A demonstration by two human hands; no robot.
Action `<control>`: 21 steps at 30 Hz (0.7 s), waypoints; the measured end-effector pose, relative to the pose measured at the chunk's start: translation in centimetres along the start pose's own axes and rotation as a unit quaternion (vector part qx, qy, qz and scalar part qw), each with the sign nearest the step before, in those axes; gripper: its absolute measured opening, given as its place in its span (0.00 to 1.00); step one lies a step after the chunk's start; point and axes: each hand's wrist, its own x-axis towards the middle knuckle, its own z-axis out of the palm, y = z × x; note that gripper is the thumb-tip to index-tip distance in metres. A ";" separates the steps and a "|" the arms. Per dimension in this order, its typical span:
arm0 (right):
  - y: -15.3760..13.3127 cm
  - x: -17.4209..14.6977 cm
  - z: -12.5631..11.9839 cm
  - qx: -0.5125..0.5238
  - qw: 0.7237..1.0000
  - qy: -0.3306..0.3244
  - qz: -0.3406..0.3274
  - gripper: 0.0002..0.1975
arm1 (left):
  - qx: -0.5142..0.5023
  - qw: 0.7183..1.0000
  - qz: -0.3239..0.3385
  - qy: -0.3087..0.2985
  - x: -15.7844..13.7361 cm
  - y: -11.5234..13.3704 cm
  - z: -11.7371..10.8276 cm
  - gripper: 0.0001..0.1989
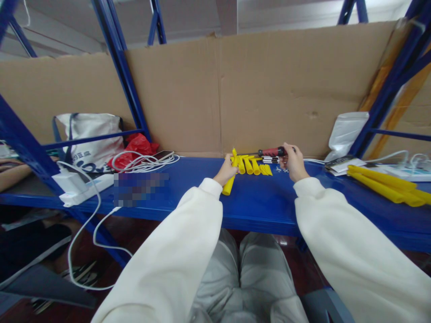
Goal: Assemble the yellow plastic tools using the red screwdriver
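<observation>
My left hand (228,169) is closed around a yellow tube (229,185) that stands tilted on the blue shelf top. In my right hand (293,161) is a screwdriver with a red and black handle (272,152). Its thin shaft points left toward the upper part of the held tube; whether the tip touches it is too small to tell. Between my hands lie several short yellow tubes (249,166) in a row, with small yellow pointed pieces (266,170) beside them. Small metallic pieces (270,159) lie just below the screwdriver handle.
Longer yellow tubes (387,186) lie at the right. A white pouch (346,134) leans near the right post. Left stand a cloth bag (90,134), a red plastic bag (139,146), coiled white cable (144,161) and a power strip (87,190). Cardboard (286,89) walls the back. Another person's arm (13,175) shows far left.
</observation>
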 end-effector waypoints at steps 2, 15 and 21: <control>0.0 0.0 0.0 -0.002 1.000 -0.007 0.000 0.25 | 0.005 1.000 -0.005 0.004 0.0 0.1 0.0 0.34; 0.0 0.1 -0.1 -0.010 1.000 0.007 0.008 0.23 | 0.001 1.000 0.001 0.005 0.0 0.0 0.1 0.34; -0.2 0.0 0.2 -0.006 1.000 0.018 0.004 0.22 | -0.005 1.000 0.002 0.006 -0.2 0.2 0.0 0.34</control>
